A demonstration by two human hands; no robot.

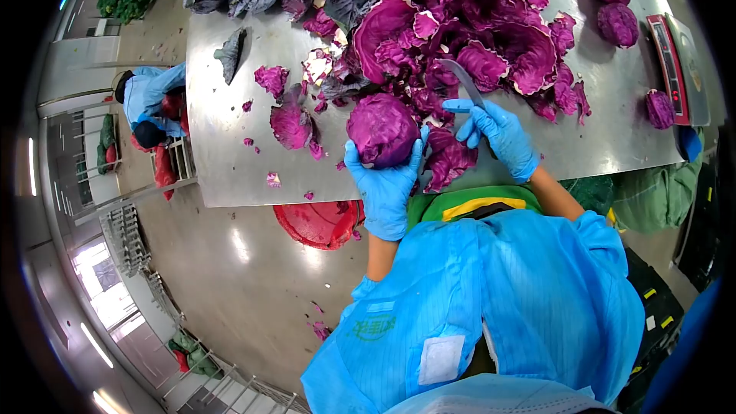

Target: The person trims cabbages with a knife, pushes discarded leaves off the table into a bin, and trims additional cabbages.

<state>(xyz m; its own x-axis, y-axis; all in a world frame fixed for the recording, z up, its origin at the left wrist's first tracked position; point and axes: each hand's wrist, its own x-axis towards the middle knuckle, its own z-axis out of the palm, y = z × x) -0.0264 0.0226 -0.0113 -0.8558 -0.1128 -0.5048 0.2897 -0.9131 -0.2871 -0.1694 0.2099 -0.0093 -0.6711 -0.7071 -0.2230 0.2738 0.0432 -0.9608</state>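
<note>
readable text: none | green print (372, 327) on blue smock (548, 299): illegible | red scale panel (668, 69): illegible

Cabbage (382, 130): we found it purple. Left hand (386, 193), right hand (502, 138): we had both gloved in plain light blue. Coat (560, 284): ours was blue, finely striped, with green lettering (373, 327) and a white patch (442, 360). Loose leaves (387, 38): we listed these as magenta, edged whitish. Knife blade (463, 80): grey. Tabletop (606, 134): silver-grey. Scale (667, 61): red-fronted.

Weighing scale (668, 67) and red container (316, 224)

a steel table (222, 138) and cabbages (382, 130) show a produce workroom.
</note>
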